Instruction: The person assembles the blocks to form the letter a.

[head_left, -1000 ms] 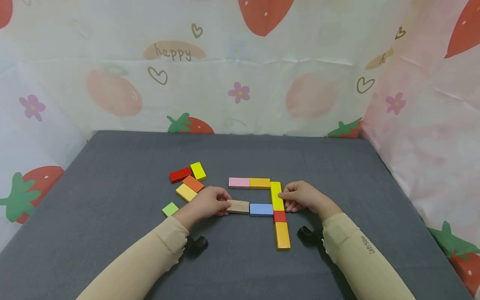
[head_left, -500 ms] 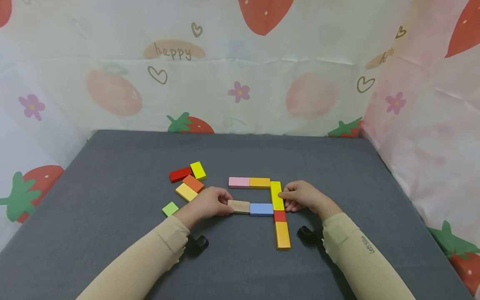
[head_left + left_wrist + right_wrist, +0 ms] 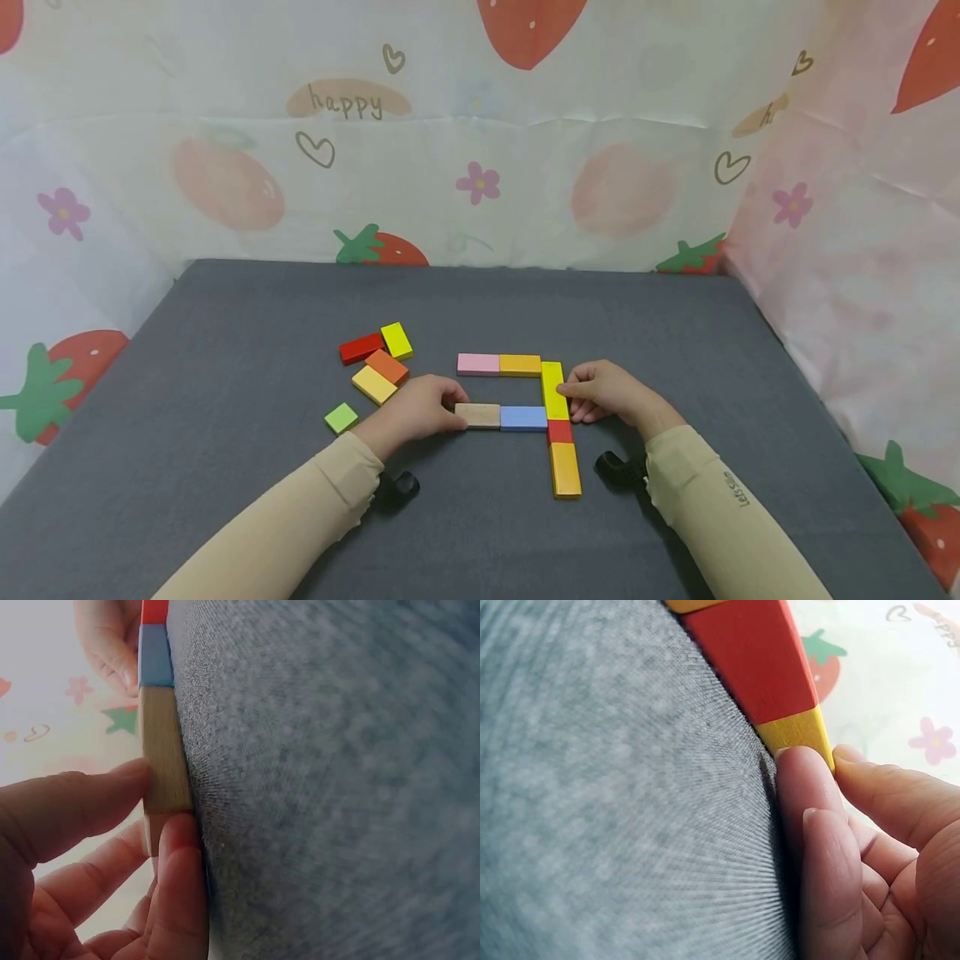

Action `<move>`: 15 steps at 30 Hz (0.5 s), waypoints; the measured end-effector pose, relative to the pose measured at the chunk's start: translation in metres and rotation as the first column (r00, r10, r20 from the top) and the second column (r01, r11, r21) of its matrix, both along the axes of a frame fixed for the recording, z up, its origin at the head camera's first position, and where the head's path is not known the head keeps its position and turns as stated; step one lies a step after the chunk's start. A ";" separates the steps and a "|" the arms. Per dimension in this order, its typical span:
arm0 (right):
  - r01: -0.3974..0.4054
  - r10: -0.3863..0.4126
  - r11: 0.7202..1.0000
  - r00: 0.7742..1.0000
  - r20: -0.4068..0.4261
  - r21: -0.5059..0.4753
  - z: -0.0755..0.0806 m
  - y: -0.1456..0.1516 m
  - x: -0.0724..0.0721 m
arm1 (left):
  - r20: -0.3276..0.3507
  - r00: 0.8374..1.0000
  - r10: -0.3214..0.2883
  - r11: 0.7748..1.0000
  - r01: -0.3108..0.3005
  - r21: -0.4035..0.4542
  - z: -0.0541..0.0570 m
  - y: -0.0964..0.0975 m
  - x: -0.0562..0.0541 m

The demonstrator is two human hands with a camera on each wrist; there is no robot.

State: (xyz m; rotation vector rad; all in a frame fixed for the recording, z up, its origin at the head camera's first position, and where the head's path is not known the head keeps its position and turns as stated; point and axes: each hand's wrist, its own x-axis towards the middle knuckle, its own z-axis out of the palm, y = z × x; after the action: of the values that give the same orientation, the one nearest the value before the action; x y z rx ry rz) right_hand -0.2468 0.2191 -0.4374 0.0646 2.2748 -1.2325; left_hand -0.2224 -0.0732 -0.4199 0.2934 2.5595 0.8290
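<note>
My left hand pinches the left end of a plain wooden block, thumb and fingers on either side of it. The block's far end meets a blue block, seen end to end in the left wrist view too. My right hand has its curled fingers against the right side of a yellow block, the thumb at its top edge. Below that yellow block, a short red block and an orange-yellow block continue the column. A pink block and another orange-yellow block run left from its top.
Left of the row lie loose blocks: red, yellow, orange, pale yellow and green. All lie flat on the grey cloth-covered table. A strawberry-print curtain stands behind.
The wooden block's left end has come down slightly toward me, so it now lies straight in line with the blue block. The right hand has stayed in place.
</note>
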 end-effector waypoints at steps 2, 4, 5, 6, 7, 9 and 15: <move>0.001 -0.001 1.000 1.000 0.001 -0.001 0.001 0.000 0.000 | -0.010 1.000 -0.009 1.000 0.009 -0.005 0.001 0.000 0.000; 0.003 -0.003 1.000 1.000 0.004 -0.003 0.001 -0.001 0.001 | -0.015 1.000 -0.015 1.000 0.015 -0.001 0.002 0.001 0.000; 0.004 -0.004 1.000 1.000 0.004 -0.004 0.002 -0.001 0.001 | -0.016 1.000 -0.017 1.000 0.017 0.000 0.001 0.001 0.000; 0.004 -0.004 1.000 1.000 0.004 -0.005 0.002 -0.001 0.001 | -0.015 1.000 -0.020 1.000 0.020 0.002 0.001 0.001 0.000; 0.003 -0.003 1.000 1.000 0.005 -0.006 0.002 -0.001 0.001 | -0.014 1.000 -0.023 1.000 0.023 0.005 0.001 0.001 0.000; 0.003 -0.003 1.000 1.000 0.005 -0.007 0.002 0.000 0.001 | -0.013 0.999 -0.033 0.999 0.033 0.009 0.000 0.001 -0.001; 0.004 -0.004 1.000 1.000 0.003 -0.001 0.001 0.000 0.000 | -0.010 0.998 -0.059 0.998 0.059 0.019 0.000 0.002 -0.001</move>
State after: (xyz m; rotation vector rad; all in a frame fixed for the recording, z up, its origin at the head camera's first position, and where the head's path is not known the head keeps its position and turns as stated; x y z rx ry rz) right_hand -0.2464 0.2188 -0.4362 0.0706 2.2727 -1.2354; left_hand -0.2234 -0.0714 -0.4199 0.3771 2.5398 0.8325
